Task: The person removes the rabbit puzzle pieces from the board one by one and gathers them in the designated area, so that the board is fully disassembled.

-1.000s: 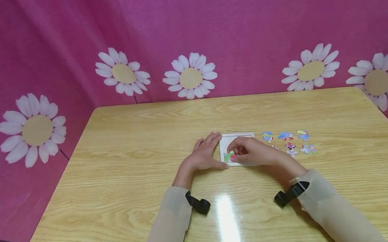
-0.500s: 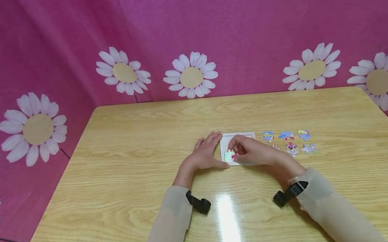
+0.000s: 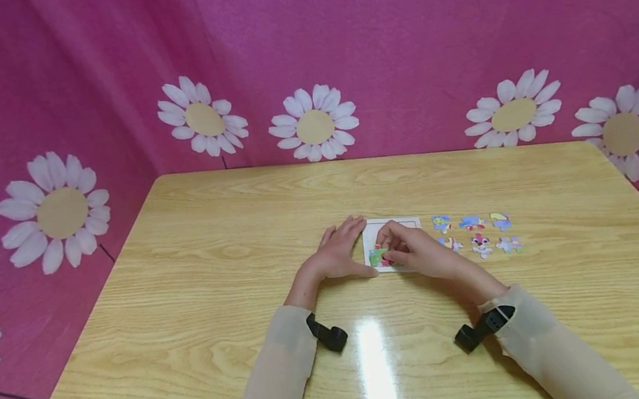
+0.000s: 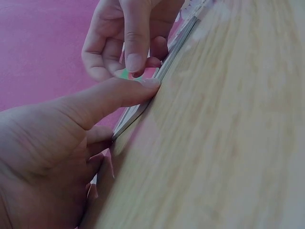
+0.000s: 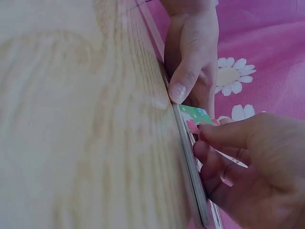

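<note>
A white puzzle board point(image 3: 369, 236) lies on the wooden table. My left hand point(image 3: 337, 254) rests along its left side, fingers extended on the far part and thumb at the near left corner. My right hand point(image 3: 422, 255) is over the board, thumb and fingertips pinching the red end of a green puzzle piece point(image 3: 377, 257) in the board's near left corner. In the right wrist view the green piece point(image 5: 195, 113) lies almost flat beside the left thumb. In the left wrist view the fingers hide most of it. The right hand covers much of the board.
Several loose puzzle pieces lie in two rows right of the board, among them a blue and yellow piece point(image 3: 500, 222) and one with an animal face point(image 3: 481, 245). A pink flowered curtain point(image 3: 397, 50) hangs beyond the table's far edge.
The green piece caught a bright glare half a second ago and now shows plain green. My right thumb and wrist have shifted slightly; the left hand stays put.
</note>
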`<state>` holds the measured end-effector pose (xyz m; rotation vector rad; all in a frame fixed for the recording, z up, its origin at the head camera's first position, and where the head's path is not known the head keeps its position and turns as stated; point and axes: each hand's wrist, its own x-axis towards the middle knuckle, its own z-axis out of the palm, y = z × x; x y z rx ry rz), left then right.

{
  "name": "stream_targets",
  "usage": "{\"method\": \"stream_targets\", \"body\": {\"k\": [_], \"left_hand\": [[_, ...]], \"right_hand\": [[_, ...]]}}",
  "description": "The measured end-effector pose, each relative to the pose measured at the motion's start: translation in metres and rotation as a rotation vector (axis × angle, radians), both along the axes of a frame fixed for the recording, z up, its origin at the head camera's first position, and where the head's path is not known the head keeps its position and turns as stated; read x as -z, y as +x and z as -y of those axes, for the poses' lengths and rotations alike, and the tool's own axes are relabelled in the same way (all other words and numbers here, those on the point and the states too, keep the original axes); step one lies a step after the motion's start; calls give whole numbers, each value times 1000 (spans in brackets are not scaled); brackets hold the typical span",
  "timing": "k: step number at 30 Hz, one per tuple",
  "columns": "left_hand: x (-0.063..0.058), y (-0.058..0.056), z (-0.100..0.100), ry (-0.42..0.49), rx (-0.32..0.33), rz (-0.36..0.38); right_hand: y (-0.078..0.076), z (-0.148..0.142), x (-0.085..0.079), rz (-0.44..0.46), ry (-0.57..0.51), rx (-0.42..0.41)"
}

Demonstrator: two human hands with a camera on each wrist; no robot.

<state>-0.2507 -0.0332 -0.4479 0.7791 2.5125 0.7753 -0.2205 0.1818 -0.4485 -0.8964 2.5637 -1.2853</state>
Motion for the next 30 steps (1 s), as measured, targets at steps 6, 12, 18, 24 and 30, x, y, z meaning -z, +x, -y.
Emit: {"method": "stream_targets", "body": {"k": [6, 12, 18, 24, 30], "left_hand": [[0, 0, -1, 3, -1, -1], [-1, 1, -2, -6, 3, -6], [-2, 1, -2, -17, 1, -10], [-1, 2, -2, -16, -4, -9], [-1, 2, -1, -8, 1, -8]], "right_hand": [[1, 0, -1, 16, -8, 38], [2, -5, 2, 23, -49, 69], [5, -12, 1, 97, -111, 99], [10, -24, 2, 140, -120, 139], [17, -39, 0, 178, -107, 174]]}}
